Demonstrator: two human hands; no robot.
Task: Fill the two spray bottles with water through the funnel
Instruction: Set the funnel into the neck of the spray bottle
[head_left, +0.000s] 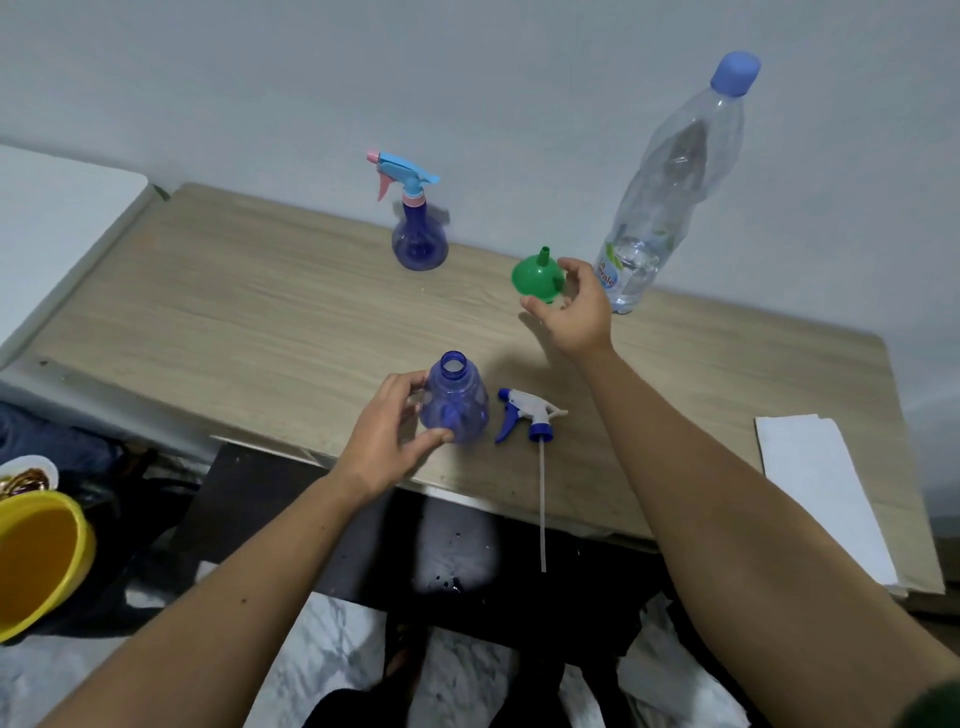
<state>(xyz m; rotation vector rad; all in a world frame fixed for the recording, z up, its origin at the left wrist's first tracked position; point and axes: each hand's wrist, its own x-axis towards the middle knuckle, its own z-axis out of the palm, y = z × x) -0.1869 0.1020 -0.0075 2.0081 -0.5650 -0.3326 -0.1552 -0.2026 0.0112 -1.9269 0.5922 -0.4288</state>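
An uncapped blue spray bottle stands near the table's front edge, and my left hand grips its left side. Its white-and-blue trigger head lies just to the right, its long tube hanging past the edge. A green funnel rests spout-up farther back; my right hand is curled around its right side, fingers touching its rim. A second blue spray bottle with a pink-and-blue trigger stands at the back. A tall clear water bottle with a blue cap stands behind the funnel.
The wooden table stands against a white wall. White folded paper lies at the right front corner. A yellow bucket sits on the floor at the left, and a white surface adjoins the table's left side.
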